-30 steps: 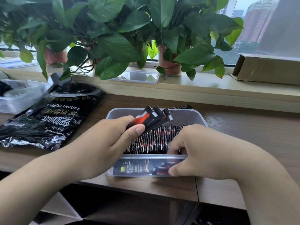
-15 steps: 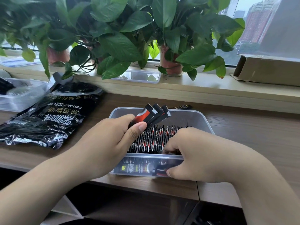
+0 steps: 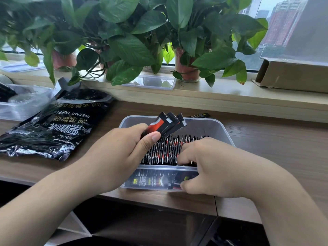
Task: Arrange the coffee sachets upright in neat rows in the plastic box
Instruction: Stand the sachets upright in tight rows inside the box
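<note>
Desk (image 3: 266, 139) first: wooden, carrying the clear plastic box (image 3: 225, 129) near its front edge. Beside that, toward the left edge, lies the opened black instant-coffee bag (image 3: 53, 128), looking flat and largely emptied. Inside the box, stands a packed row of sachets (image 3: 165, 150) upright along the near wall, filling roughly the front half; far half bare. Left hand (image 3: 113, 157) clenched on a small fan of sachets (image 3: 166, 121) above the box's far-left corner. Right hand (image 3: 213, 166) curled over the near wall, fingertips pressing into the row. Behind the far rim, one stray sachet (image 3: 199, 115). Judged about midway.
</note>
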{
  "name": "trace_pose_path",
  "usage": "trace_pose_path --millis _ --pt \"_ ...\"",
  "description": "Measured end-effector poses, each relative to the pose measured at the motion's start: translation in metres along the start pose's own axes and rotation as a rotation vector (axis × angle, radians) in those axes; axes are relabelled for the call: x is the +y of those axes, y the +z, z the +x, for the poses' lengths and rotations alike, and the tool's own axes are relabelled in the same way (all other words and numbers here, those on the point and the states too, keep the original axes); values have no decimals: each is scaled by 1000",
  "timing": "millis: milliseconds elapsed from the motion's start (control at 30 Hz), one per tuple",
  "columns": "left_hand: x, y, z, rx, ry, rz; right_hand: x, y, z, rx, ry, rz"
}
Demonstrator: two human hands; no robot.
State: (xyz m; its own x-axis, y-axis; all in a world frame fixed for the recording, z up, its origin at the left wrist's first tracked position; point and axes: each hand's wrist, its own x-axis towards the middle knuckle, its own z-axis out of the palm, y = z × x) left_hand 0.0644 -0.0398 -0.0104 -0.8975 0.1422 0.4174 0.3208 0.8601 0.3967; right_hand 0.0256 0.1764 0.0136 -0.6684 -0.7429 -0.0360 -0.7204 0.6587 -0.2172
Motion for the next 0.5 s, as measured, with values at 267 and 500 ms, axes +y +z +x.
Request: trace_pose_path --millis 267,500 --pt "-1 0 -1 20 -20 -2 3 -13 -6 -44 -4 67" --pt "1 -1 2 9 -69 -81 30 -31 -21 -97 -36 452"
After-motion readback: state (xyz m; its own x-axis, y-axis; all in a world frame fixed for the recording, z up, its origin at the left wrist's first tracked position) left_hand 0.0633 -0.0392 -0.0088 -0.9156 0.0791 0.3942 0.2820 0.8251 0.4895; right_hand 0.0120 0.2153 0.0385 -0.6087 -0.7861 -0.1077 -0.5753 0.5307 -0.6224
